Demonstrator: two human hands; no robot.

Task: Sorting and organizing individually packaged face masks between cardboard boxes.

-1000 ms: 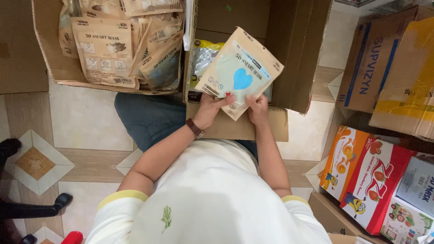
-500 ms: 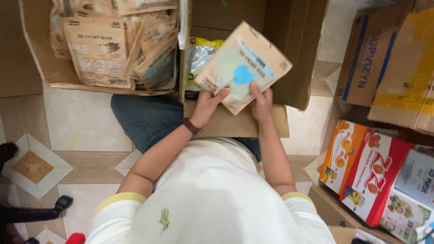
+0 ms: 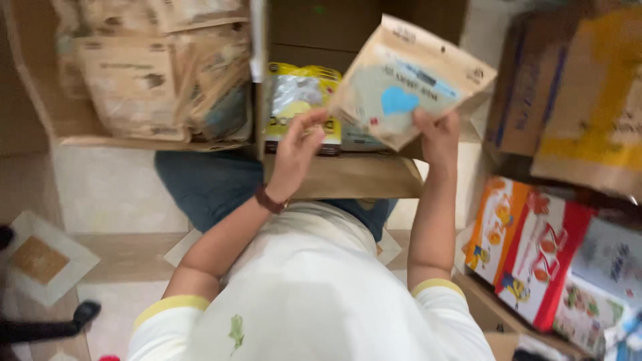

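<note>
Left hand point(image 3: 297, 150) has come off the kraft-paper packet point(image 3: 408, 80) since a second ago; fingers now spread, grasping nothing, just beside its lower left edge. Right hand point(image 3: 438, 137) alone grips the packet, raised and tilted over the open cardboard box point(image 3: 348, 177). Yellow-and-silver pouches point(image 3: 297, 100) lie inside. Handling judged one-handed now.

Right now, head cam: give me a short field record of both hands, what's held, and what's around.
left hand: open, fingertips by the pouch's lower-left edge
right hand: gripping the pouch's lower-right edge
held item: flat kraft pouch, blue heart on its window, tilted
below it: open cardboard box holding a yellow packet
left side: box of kraft packets
right side: colourful cartons
</note>
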